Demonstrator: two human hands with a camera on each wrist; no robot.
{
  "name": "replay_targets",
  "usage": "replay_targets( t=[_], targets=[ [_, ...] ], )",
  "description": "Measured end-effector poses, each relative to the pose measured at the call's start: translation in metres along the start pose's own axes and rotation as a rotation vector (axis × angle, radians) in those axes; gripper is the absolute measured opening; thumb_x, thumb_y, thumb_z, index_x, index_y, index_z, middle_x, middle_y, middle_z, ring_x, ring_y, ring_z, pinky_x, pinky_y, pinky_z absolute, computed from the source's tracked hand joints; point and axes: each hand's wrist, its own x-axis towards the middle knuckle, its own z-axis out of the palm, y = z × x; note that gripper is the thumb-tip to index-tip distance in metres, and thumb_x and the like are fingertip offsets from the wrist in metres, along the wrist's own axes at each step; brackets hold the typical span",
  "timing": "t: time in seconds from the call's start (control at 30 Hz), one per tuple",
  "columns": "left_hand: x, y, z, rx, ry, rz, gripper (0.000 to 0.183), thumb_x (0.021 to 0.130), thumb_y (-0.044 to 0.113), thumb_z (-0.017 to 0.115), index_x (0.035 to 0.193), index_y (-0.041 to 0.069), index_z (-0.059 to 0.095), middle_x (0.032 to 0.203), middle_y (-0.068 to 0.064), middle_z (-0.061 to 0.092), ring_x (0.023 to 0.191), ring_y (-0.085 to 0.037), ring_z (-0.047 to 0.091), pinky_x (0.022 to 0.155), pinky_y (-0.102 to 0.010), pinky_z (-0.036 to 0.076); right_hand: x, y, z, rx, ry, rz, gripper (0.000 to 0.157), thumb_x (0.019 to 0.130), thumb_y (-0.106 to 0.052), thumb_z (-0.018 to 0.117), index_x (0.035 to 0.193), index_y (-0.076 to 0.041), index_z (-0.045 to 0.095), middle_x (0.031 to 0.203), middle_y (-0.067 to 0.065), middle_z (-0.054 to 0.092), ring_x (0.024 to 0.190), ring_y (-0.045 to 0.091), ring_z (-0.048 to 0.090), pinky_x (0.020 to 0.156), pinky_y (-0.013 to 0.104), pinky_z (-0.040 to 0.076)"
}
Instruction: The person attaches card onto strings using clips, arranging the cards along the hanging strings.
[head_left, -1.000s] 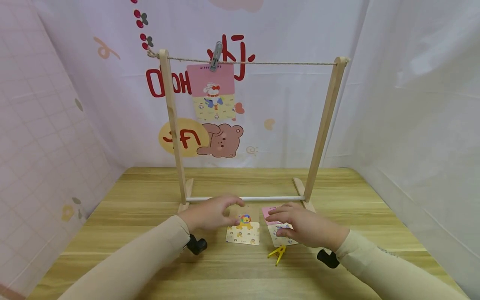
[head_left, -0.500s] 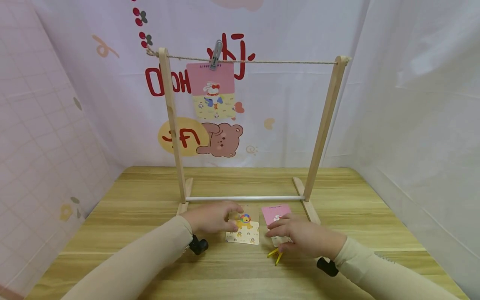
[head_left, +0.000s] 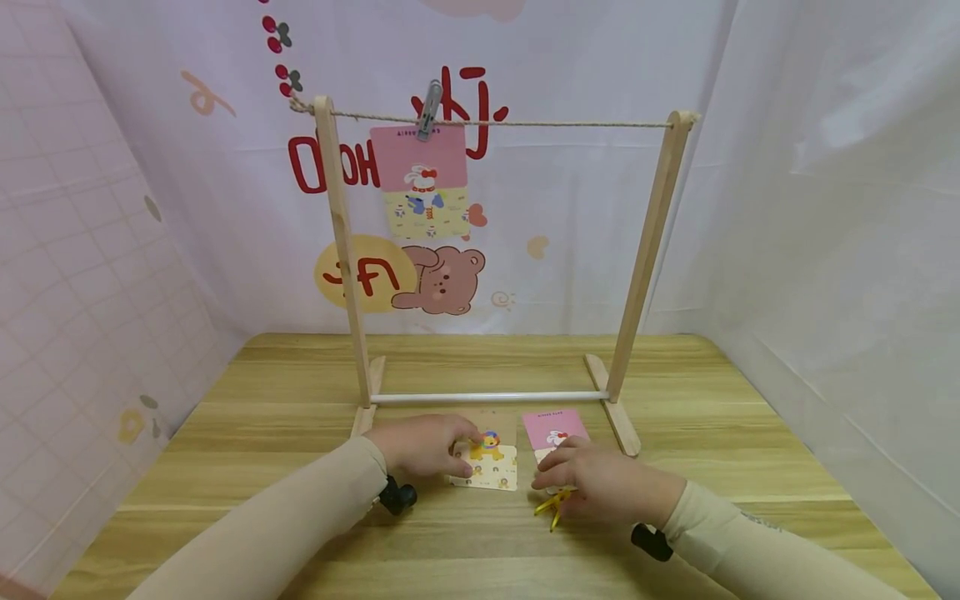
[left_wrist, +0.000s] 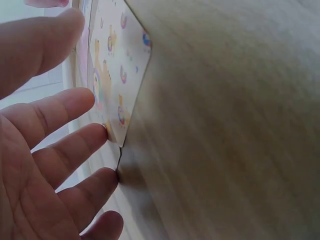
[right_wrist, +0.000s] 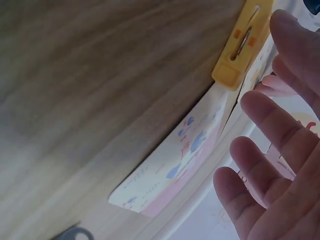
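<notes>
A card with a lion (head_left: 491,458) lies on the table under my left hand (head_left: 427,446). That hand's fingers are spread and loosely bent, with fingertips right at the card in the left wrist view. To the right lies a pink-topped rabbit card (head_left: 551,425), partly hidden by my right hand (head_left: 611,483). A yellow clothespin (right_wrist: 242,47) sits at this card's near edge, its handle ends toward me in the head view. My right fingers are apart and gently bent, the thumb close beside the clothespin; no hold on it shows.
Behind the cards stands a wooden frame (head_left: 645,258) with a white bottom bar (head_left: 491,397) and a string (head_left: 570,124) across its top. A grey clothespin (head_left: 429,110) holds another pink rabbit card (head_left: 427,158) on the string, toward the left post.
My right hand has come down and toward me, from over the rabbit card to the yellow clothespin. My left hand has lowered slightly over the lion card.
</notes>
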Motion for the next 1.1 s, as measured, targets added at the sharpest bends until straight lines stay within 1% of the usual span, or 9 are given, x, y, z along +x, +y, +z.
replay_targets(
  t=[0.2,0.33,0.4,0.47,0.6,0.73,0.83,1.0,1.1],
  targets=[
    [-0.001,0.001,-0.001,0.018,0.037,0.019,0.046,0.083,0.045,0.065,0.124,0.023,0.057,0.128,0.009,0.053,0.117,-0.009,0.049,0.101,-0.035,0.039,0.000,0.001,0.004,-0.021,0.018,-0.001,0.041,0.069,-0.019,0.075,0.108,-0.028,0.066,0.100,-0.013,0.061,0.099,0.013,0.052,0.101,0.045,0.038],
    [0.001,-0.002,0.000,0.037,0.092,0.032,0.039,0.083,0.042,0.066,0.116,0.022,0.060,0.119,0.009,0.056,0.111,-0.009,0.052,0.097,-0.032,0.041,0.000,0.001,0.006,-0.034,0.045,-0.012,0.042,0.066,-0.016,0.074,0.105,-0.031,0.067,0.093,-0.014,0.060,0.093,0.011,0.052,0.100,0.044,0.039],
    [0.002,-0.003,0.002,0.048,0.128,0.011,0.040,0.081,0.044,0.067,0.114,0.022,0.060,0.116,0.009,0.055,0.104,-0.009,0.053,0.094,-0.032,0.042,0.000,0.001,0.007,-0.043,0.061,-0.016,0.042,0.064,-0.015,0.073,0.103,-0.032,0.068,0.091,-0.014,0.060,0.091,0.010,0.051,0.099,0.042,0.041],
    [0.004,-0.003,0.003,0.051,0.164,-0.037,0.047,0.078,0.048,0.069,0.116,0.022,0.058,0.115,0.007,0.053,0.102,-0.011,0.052,0.092,-0.033,0.043,0.000,0.000,0.008,-0.050,0.073,-0.011,0.042,0.063,-0.015,0.073,0.101,-0.034,0.068,0.089,-0.015,0.059,0.088,0.009,0.051,0.094,0.037,0.043],
    [0.006,0.000,0.004,0.067,0.202,-0.143,0.073,0.071,0.057,0.070,0.130,0.021,0.049,0.129,0.001,0.050,0.119,-0.021,0.049,0.100,-0.039,0.039,0.000,-0.001,0.009,-0.046,0.062,0.008,0.042,0.064,-0.014,0.073,0.100,-0.035,0.068,0.087,-0.016,0.059,0.085,0.007,0.049,0.085,0.029,0.045],
    [0.010,0.002,0.006,0.097,0.194,-0.173,0.086,0.068,0.062,0.071,0.137,0.019,0.043,0.140,0.000,0.045,0.133,-0.026,0.037,0.108,-0.041,0.031,0.000,-0.003,0.008,-0.042,0.045,0.017,0.043,0.064,-0.014,0.073,0.100,-0.035,0.068,0.087,-0.015,0.059,0.085,0.007,0.049,0.083,0.028,0.045],
    [0.012,0.003,0.007,0.108,0.174,-0.163,0.088,0.066,0.060,0.073,0.137,0.018,0.043,0.142,0.001,0.043,0.132,-0.025,0.037,0.109,-0.041,0.029,0.000,-0.004,0.007,-0.048,0.043,0.013,0.041,0.064,-0.015,0.074,0.100,-0.035,0.068,0.087,-0.014,0.059,0.084,0.007,0.050,0.085,0.030,0.046],
    [0.012,0.001,0.008,0.119,0.130,-0.154,0.092,0.063,0.062,0.074,0.138,0.020,0.042,0.145,0.001,0.038,0.132,-0.029,0.034,0.108,-0.045,0.027,0.000,-0.004,0.008,-0.052,0.043,0.010,0.039,0.065,-0.018,0.076,0.099,-0.034,0.068,0.087,-0.013,0.058,0.086,0.008,0.052,0.096,0.038,0.043],
    [0.013,-0.001,0.009,0.132,0.115,-0.152,0.092,0.062,0.063,0.074,0.138,0.022,0.042,0.146,0.002,0.038,0.132,-0.029,0.034,0.107,-0.046,0.028,-0.001,-0.004,0.009,-0.055,0.045,0.011,0.037,0.065,-0.021,0.077,0.098,-0.035,0.068,0.087,-0.013,0.057,0.085,0.007,0.051,0.093,0.036,0.044]
  ],
)
